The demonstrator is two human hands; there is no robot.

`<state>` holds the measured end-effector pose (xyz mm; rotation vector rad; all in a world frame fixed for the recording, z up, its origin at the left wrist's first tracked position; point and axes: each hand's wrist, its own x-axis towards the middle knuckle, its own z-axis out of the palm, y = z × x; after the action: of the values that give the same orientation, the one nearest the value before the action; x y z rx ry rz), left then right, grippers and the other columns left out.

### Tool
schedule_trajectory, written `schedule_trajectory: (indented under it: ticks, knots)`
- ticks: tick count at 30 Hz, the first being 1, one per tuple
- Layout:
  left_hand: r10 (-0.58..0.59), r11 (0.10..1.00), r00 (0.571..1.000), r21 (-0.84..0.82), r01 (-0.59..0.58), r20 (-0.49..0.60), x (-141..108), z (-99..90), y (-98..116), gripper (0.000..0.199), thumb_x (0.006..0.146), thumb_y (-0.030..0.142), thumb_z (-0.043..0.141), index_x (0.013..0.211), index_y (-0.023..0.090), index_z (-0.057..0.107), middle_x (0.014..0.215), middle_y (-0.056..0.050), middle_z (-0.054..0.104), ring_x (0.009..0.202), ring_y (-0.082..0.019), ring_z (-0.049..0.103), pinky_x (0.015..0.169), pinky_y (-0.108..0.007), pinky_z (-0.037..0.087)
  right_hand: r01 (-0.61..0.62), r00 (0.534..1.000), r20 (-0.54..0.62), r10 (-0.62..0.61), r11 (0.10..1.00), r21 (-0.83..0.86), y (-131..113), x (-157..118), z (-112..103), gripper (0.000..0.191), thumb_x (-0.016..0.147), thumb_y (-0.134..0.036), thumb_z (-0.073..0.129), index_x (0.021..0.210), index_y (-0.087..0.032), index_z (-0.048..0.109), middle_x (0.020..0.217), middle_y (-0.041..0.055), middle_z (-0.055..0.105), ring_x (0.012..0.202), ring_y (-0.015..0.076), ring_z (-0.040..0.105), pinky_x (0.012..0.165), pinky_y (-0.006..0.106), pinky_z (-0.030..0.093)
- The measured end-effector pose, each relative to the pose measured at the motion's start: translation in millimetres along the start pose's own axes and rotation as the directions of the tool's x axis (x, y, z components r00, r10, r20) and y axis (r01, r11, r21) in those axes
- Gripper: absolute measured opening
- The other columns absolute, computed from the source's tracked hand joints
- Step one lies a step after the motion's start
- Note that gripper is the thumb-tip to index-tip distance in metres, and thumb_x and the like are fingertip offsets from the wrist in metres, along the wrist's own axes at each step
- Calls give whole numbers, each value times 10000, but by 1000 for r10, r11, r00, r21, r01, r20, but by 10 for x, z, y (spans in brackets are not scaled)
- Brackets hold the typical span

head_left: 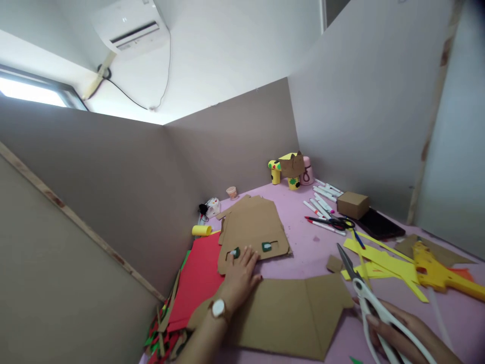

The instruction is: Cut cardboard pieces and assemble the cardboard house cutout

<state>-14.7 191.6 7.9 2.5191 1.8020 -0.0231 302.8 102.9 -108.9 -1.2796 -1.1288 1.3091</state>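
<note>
My left hand, with a watch on its wrist, lies flat with its fingers stretched out. Its fingertips rest on the lower edge of a brown cardboard piece that has two small green-and-white patches. Under the palm and wrist is a larger cut cardboard sheet, creased near its right side. My right hand grips white-handled scissors, whose blades point up and away, just right of the sheet's notched corner. The right fingers are partly hidden by the handles. A small cardboard scrap lies beside the blades.
Red sheets and a heap of scraps lie left. On the right are a yellow glue gun, yellow strips, a phone, a small box, black scissors and several markers. Grey partitions enclose the table.
</note>
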Motion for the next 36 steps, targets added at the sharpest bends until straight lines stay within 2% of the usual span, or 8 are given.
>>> schedule_trajectory:
  ticks: [3,6,10,14,18,24,29,36]
  knots:
    - [15,998,998,-68,-11,61,-329,130,253,618,877,375,444,1426,205,217,1519,-85,131,1393,-250,105,1121,-534,100,-23,988,155,20,1000,15,-134,-64,37,295,722,-552,611,689,-260,592,600,5,525,535,186,483,477,282,398]
    - [61,990,987,-138,-41,148,-451,131,399,767,772,458,589,1416,209,256,1501,-85,221,1372,-266,190,1116,-491,182,-9,989,147,11,1000,-15,-255,-114,64,331,780,-537,562,694,-218,539,597,-20,498,540,154,455,485,243,373]
    - [70,983,990,-178,-47,124,-307,40,408,947,570,501,758,1356,154,360,1357,-159,408,1237,-329,361,1047,-464,294,17,988,156,-10,999,-48,-332,-147,72,383,819,-556,497,688,-196,514,601,-24,499,535,134,437,483,229,357]
    - [107,979,988,-185,-86,108,-120,21,385,780,447,531,804,1087,160,556,1092,-123,521,1038,-327,444,917,-441,377,63,989,134,-56,997,-54,-344,-153,50,389,819,-540,502,640,-194,510,570,-33,482,519,133,450,491,233,367]
    - [92,974,990,-218,-68,103,-57,46,381,697,404,473,838,938,134,543,1064,-130,513,1004,-308,437,871,-388,379,67,985,157,-67,998,9,-339,-147,43,337,798,-484,560,632,-194,519,563,-31,524,504,133,486,478,231,382]
    - [29,931,993,-366,16,118,-41,-49,362,533,549,414,776,947,178,511,876,-20,573,798,-210,520,636,-267,382,26,996,76,-41,982,187,-397,-155,88,379,777,-568,554,714,-197,509,522,-44,527,399,112,472,378,222,356]
    - [30,900,997,-435,4,70,-53,-255,455,283,670,400,662,809,183,545,806,1,587,763,-195,544,602,-252,355,78,997,-45,-68,947,312,-449,-137,74,353,731,-484,664,882,-199,520,547,-57,542,431,115,491,402,224,381]
    - [26,895,998,-443,-47,-54,-206,-557,763,273,762,462,553,743,197,490,728,18,549,683,-169,511,570,-253,310,146,989,-61,-133,859,491,-512,-230,118,560,630,-371,767,1103,-217,510,976,63,660,918,256,627,839,409,467]
